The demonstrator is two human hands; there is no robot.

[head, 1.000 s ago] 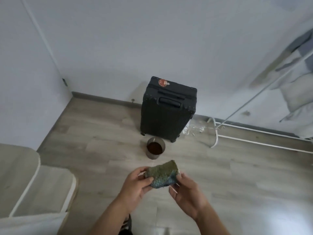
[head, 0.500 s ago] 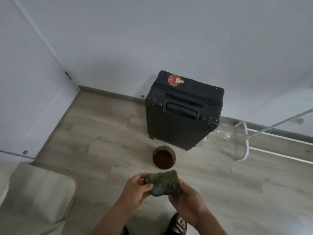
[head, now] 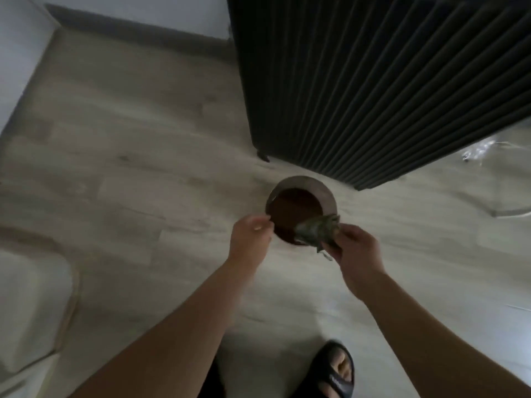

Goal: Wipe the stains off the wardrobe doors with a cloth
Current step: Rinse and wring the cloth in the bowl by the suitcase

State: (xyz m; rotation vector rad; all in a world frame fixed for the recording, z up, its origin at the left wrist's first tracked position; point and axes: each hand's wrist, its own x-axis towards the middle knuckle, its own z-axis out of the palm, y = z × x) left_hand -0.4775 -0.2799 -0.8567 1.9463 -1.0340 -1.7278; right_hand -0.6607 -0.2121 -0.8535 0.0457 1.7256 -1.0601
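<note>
The cloth (head: pixel 316 229) was mottled dull green and grey, and the cup (head: pixel 327 196) was grey at the rim with a dark reddish-brown inside. The suitcase (head: pixel 373 81) was black, ribbed in close parallel ridges. The floor (head: pixel 143 139) showed pale grey-beige planks with faint wood grain, edged by a dark grey skirting board (head: pixel 138 27) under a white wall (head: pixel 17 53); the sandal (head: pixel 333 369) was black.
</note>
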